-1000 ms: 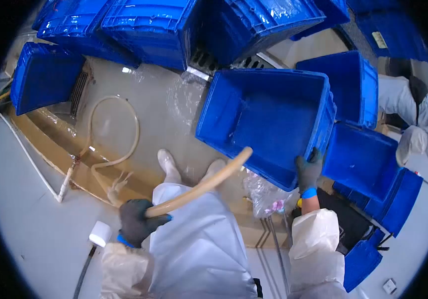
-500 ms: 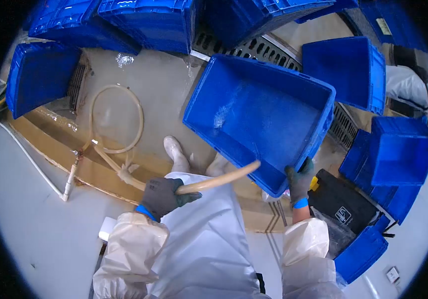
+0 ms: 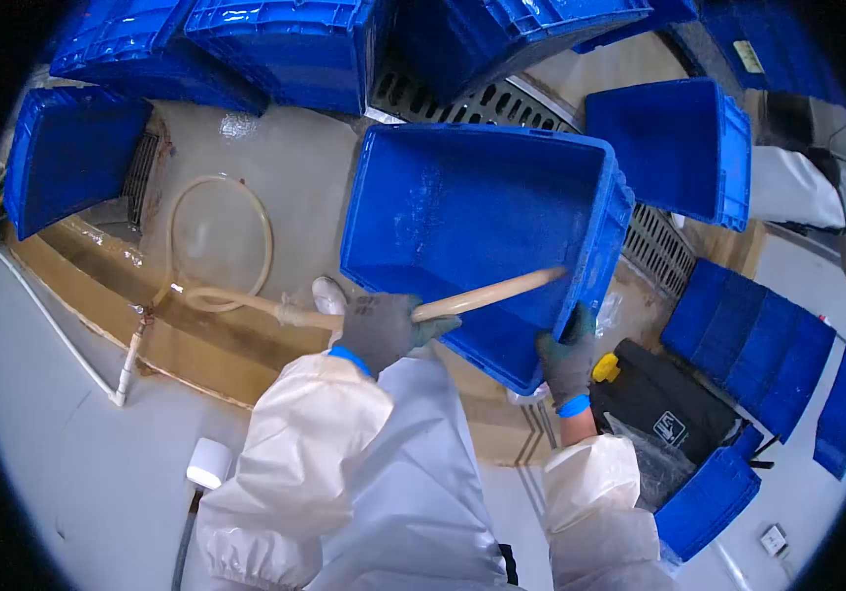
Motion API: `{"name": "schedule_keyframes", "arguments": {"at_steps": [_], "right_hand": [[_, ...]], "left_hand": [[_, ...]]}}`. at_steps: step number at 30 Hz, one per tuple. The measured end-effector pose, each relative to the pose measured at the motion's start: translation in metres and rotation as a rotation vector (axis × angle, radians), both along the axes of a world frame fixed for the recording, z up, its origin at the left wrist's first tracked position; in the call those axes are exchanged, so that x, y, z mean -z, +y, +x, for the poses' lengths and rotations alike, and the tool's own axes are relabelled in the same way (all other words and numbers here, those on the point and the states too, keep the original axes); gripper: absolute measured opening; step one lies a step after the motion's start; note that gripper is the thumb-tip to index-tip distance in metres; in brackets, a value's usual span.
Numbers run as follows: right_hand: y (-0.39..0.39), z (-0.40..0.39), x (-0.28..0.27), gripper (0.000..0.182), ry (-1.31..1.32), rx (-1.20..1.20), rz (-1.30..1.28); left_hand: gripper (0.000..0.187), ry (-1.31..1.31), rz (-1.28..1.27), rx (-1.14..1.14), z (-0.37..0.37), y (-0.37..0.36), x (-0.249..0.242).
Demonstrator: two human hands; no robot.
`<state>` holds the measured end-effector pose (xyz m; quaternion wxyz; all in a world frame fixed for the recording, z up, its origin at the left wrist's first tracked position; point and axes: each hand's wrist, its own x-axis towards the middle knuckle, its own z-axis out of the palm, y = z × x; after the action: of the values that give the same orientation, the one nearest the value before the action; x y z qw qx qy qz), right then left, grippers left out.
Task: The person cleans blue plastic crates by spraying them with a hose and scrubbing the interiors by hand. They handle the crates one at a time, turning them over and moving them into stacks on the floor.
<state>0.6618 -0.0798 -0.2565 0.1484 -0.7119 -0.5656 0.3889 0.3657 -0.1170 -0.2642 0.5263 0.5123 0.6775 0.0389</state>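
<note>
A beige hose [image 3: 492,294] is gripped in my grey-gloved left hand [image 3: 384,330], its free end reaching over the open side of a large blue crate [image 3: 462,212]. My right hand [image 3: 568,360], also gloved, is closed on the crate's near right corner. The crate is tilted, so its inside faces me; its walls look wet. I cannot make out any water coming from the hose. Behind my left hand the hose runs left and lies in a loop on the wet floor.
Several blue crates [image 3: 275,59] stand along the back, beside a slotted drain grate [image 3: 502,103]. An open blue crate [image 3: 654,148] stands at right. A black case [image 3: 659,399] and stacked blue crates [image 3: 748,340] lie nearer. Another person's sleeve [image 3: 792,187] shows at far right.
My left hand and the hose end have moved right, farther across the crate. The crate has turned and shifted slightly left. At right, a small open crate has left the top of the stack.
</note>
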Motion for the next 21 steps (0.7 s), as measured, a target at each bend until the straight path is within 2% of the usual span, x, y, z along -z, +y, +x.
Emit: {"name": "schedule_keyframes", "arguments": {"at_steps": [1,2,5,6,9,11,14,17,18,21], "right_hand": [[0.001,-0.003,-0.001,0.057,-0.055,-0.034,-0.001],[0.001,-0.003,0.000,0.058,-0.077,-0.049,0.022],[-0.001,-0.003,0.003,0.061,-0.142,-0.077,0.080],[-0.001,-0.006,-0.002,0.062,-0.161,-0.079,0.088],[-0.002,-0.014,-0.002,0.063,-0.135,-0.067,0.090],[-0.003,-0.019,-0.003,0.062,-0.130,-0.066,0.111],[-0.001,-0.031,-0.011,0.062,-0.136,-0.108,0.105],[-0.002,-0.032,-0.014,0.063,-0.191,-0.104,0.156],[-0.004,-0.025,-0.007,0.063,-0.154,-0.091,0.165],[-0.005,-0.010,0.006,0.063,-0.108,-0.068,0.171]], "left_hand": [[0.053,0.028,-0.058,0.091,0.004,0.004,0.007],[0.057,0.118,-0.046,0.082,0.005,0.006,0.009],[0.058,0.140,-0.055,-0.148,-0.008,0.006,0.015],[0.057,0.180,0.107,-0.093,-0.016,0.005,0.020],[0.056,0.095,0.063,-0.414,-0.026,0.017,0.011],[0.055,0.081,0.055,-0.283,-0.016,0.026,-0.002],[0.053,-0.016,0.080,-0.105,0.006,0.013,0.010],[0.053,0.265,0.127,0.105,0.006,-0.009,0.028],[0.055,0.319,0.065,0.086,-0.002,-0.014,0.026],[0.058,0.354,0.070,-0.155,-0.040,-0.055,0.050]]}}
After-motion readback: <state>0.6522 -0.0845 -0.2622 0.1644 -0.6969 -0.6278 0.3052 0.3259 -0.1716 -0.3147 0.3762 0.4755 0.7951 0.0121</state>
